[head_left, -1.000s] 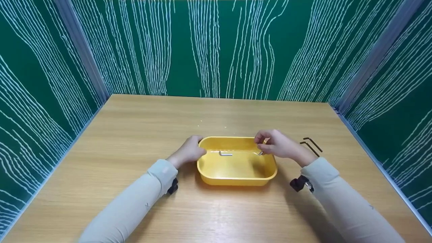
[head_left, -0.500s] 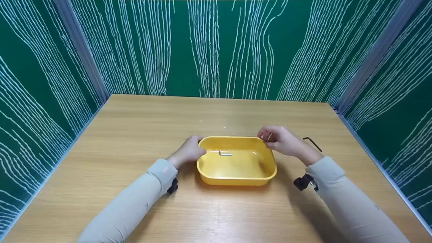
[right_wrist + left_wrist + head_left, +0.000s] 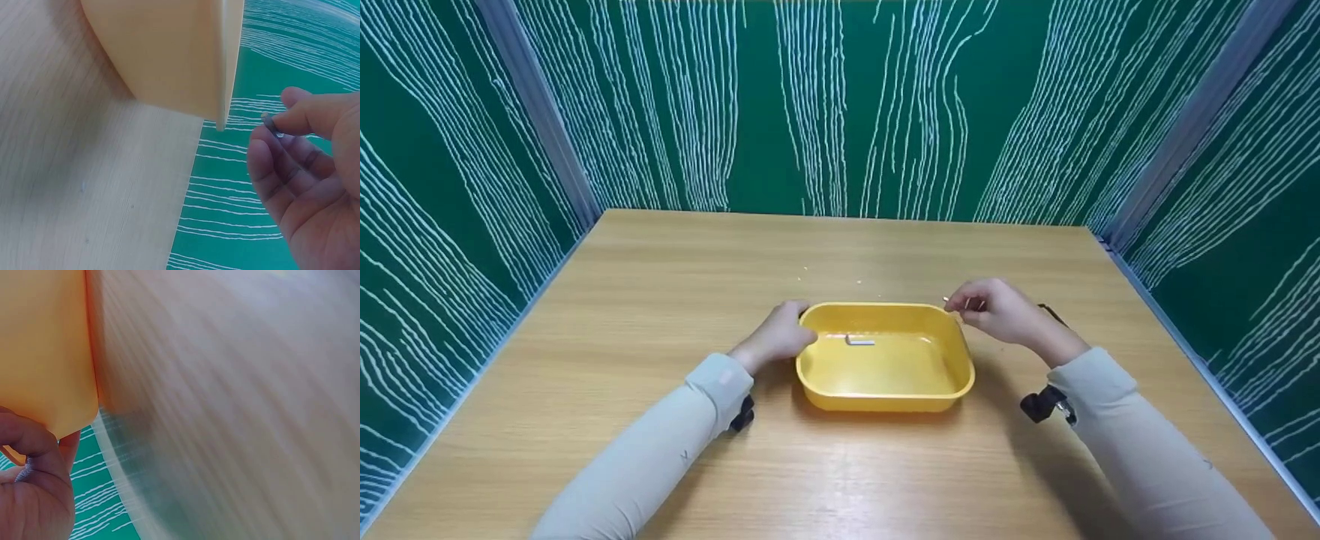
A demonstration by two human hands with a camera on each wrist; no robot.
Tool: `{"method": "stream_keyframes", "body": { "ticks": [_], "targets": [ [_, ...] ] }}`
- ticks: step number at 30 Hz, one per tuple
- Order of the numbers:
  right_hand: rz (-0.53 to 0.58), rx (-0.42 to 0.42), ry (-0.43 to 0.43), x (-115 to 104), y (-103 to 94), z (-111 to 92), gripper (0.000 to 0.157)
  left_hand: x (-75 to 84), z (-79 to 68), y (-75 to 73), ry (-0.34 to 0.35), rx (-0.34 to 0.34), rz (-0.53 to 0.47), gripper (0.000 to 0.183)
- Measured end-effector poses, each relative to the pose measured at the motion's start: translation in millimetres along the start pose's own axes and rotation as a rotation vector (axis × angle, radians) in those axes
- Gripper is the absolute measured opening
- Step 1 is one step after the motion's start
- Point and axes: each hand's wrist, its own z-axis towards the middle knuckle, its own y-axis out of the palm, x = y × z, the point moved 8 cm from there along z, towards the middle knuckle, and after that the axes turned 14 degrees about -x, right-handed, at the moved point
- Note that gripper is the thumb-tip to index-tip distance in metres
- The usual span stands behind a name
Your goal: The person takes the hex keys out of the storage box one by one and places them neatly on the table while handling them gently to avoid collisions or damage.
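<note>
A yellow plastic tray [image 3: 885, 403] stands on the wooden table. My left hand [image 3: 781, 331] grips its left wall, thumb over the rim; the left wrist view shows the curled fingers [image 3: 34, 444] at the tray's corner. Inside the tray, towards its back left, lies a silver L-shaped hex key [image 3: 860, 341]. Just outside the back right corner, at rim height, my right hand [image 3: 997, 311] pinches a small silver hex key [image 3: 273, 125] between thumb and forefinger. Most of that key is hidden by the fingers.
A dark hex key [image 3: 1054, 315] lies on the table right of the tray, partly behind my right hand. Several tiny pale specks [image 3: 859, 282] dot the table [image 3: 697, 262] beyond the tray. Green walls [image 3: 765, 112] with white lines enclose the table's back and sides.
My right hand has risen out of the tray and moved right, past the rim, carrying the silver hex key. It now covers more of the dark hex keys. The left hand has stayed still.
</note>
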Motion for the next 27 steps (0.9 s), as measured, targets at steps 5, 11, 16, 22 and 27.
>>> {"method": "stream_keyframes", "body": {
  "ticks": [5, 11, 16, 22, 27],
  "targets": [
    [0.018, 0.008, 0.047, 7.3, -2.9, -4.1, 0.025, -1.6, 0.8, 0.7, -0.001, -0.003, -0.007, 0.045],
    [0.038, 0.023, 0.070, 12.5, -6.0, -9.1, 0.027, -3.2, 1.1, 0.4, -0.030, -0.006, -0.014, 0.047],
    [-0.001, 0.025, 0.086, 15.6, -7.3, -10.9, 0.027, -3.7, 0.6, 0.5, -0.036, -0.004, -0.019, 0.047],
    [0.035, 0.033, 0.134, 21.9, -8.5, -13.8, 0.017, -3.8, 1.0, 1.0, -0.032, -0.005, -0.010, 0.044],
    [0.043, 0.030, 0.142, 22.8, -11.1, -16.1, 0.016, -3.1, 1.0, 0.5, -0.027, -0.003, -0.013, 0.042]
  ]
}}
